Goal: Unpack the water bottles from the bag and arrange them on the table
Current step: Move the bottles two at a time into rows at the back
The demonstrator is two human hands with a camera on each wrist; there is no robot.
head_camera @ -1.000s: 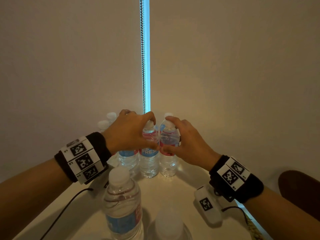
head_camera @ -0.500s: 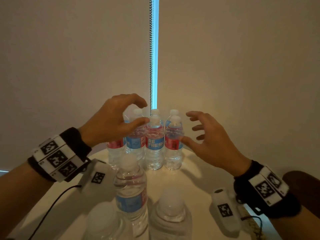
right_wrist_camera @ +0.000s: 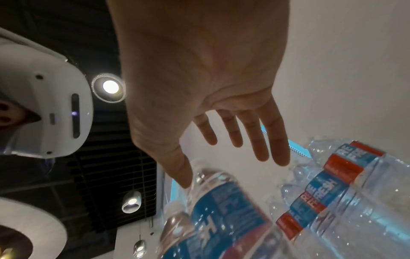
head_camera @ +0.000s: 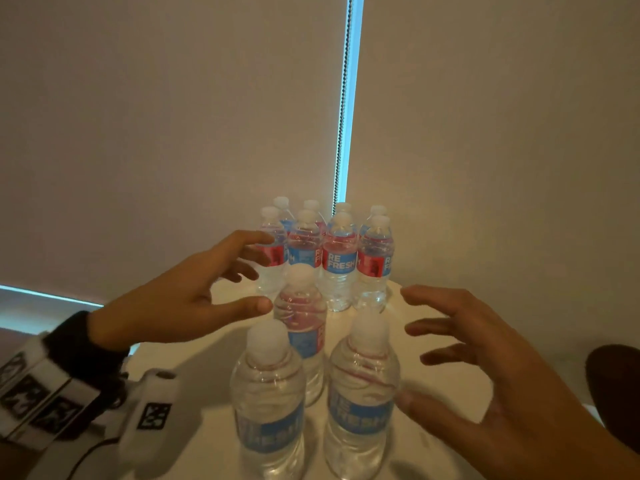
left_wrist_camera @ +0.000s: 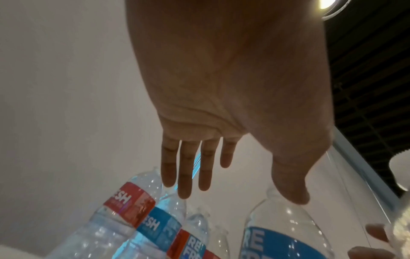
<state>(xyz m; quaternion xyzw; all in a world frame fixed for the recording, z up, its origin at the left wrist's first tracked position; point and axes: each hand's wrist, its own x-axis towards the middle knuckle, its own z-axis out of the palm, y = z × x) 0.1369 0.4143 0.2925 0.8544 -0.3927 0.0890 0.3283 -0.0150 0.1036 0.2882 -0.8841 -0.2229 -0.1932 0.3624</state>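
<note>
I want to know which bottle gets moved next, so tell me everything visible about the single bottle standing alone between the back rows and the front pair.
The lone middle bottle is clear ribbed plastic, seemingly full of water, with a white cap and a blue and red label low on its body. It stands upright on the pale table, just behind the gap between the two nearest bottles, which partly hide its base. The left hand hovers open beside it, thumb tip close to its shoulder; contact cannot be confirmed. The right hand is apart from it.

The back row of bottles (head_camera: 311, 207) is mostly hidden; the nearest bottles' (head_camera: 268, 410) bases are cut off.
</note>
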